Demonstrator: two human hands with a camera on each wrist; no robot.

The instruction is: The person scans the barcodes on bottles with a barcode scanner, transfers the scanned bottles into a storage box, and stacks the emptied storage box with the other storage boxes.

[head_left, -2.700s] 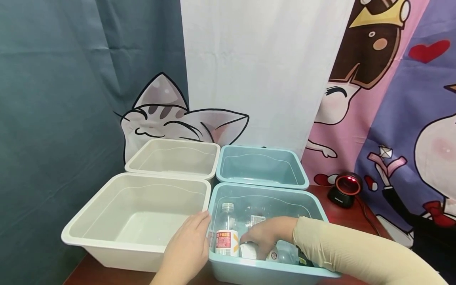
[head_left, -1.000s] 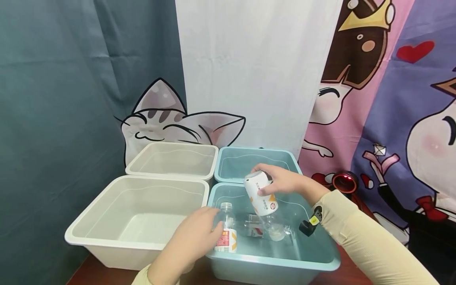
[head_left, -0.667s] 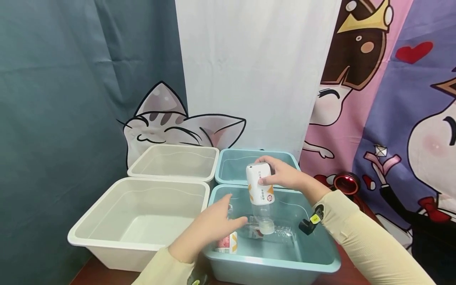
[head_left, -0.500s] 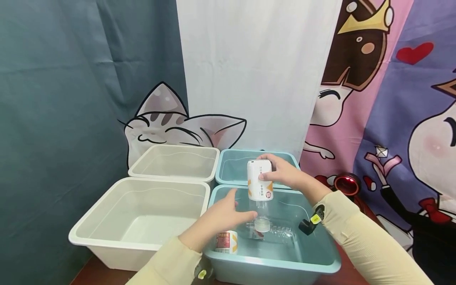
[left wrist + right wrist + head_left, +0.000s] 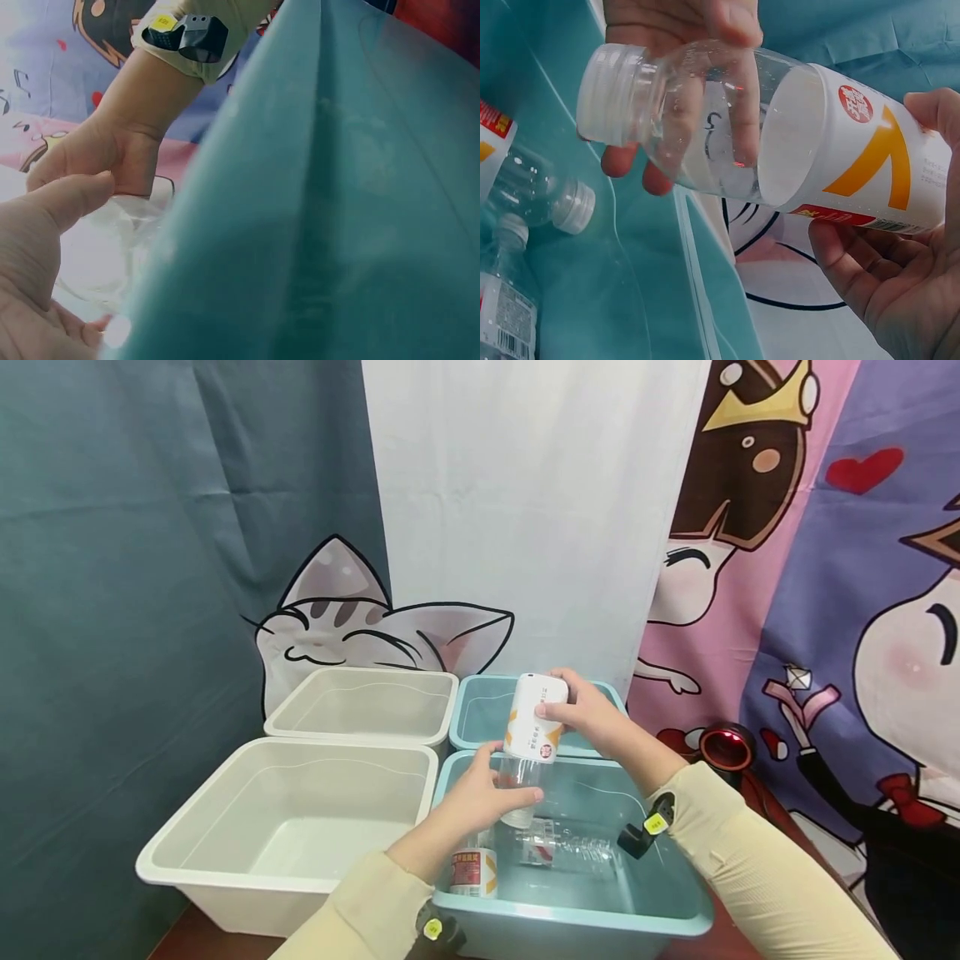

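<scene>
My right hand grips a clear plastic bottle round its white label with orange marks. The bottle hangs cap down, slightly tilted, over the front blue tub. My left hand is spread at the bottle's clear shoulder and neck. In the right wrist view, its fingers show through the plastic, with the thumb over the bottle's near side. Inside the tub, another labelled bottle stands at the front left corner, below my left wrist. A clear bottle lies on its side in the middle.
Left of the blue tub stands a large cream tub. Behind these are a smaller-looking cream tub and a blue tub. A black scanner with a red light stands at the right on the red-brown table.
My right hand has lifted the bottle out of the tub, turned it cap down and carried it up and left. My left hand has moved from the tub's rim to the bottle's neck.
</scene>
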